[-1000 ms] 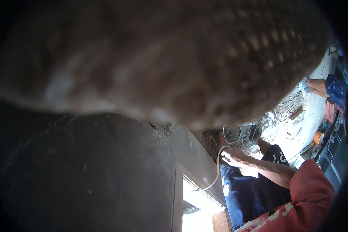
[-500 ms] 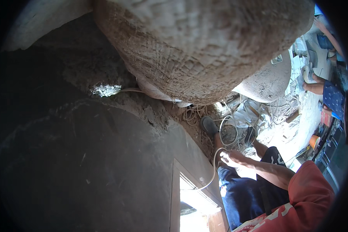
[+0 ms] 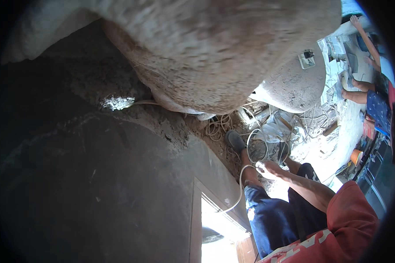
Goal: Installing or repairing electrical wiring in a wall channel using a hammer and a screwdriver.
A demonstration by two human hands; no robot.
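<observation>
A pale thin cable (image 3: 240, 193) arcs from my right hand (image 3: 267, 169) down toward a bright opening. My right fingers are closed on it, dusty pale at the tips, above my dark-clothed knees. Very near the camera, a big brown, creased shape (image 3: 215, 57) fills the top; it looks like dusty skin, perhaps my left hand, but its fingers cannot be made out. Below its edge, another length of cable (image 3: 142, 102) runs out of a rough white-edged hole (image 3: 117, 103) in the grey wall (image 3: 96, 175). Whether that shape touches this cable is hidden.
Tangled cable (image 3: 219, 127) and rubble lie around my shoes (image 3: 235, 141). A wood-framed bright opening (image 3: 197, 219) is below. Beyond a wall piece with a socket box (image 3: 307, 59), another person in patterned shorts (image 3: 377, 109) is at the right, near an orange bucket (image 3: 356, 157).
The near shape has shifted left and blurred, uncovering more of the socket box. My right hand keeps its hold on the cable, slightly higher in view. An arm at the far right has moved.
</observation>
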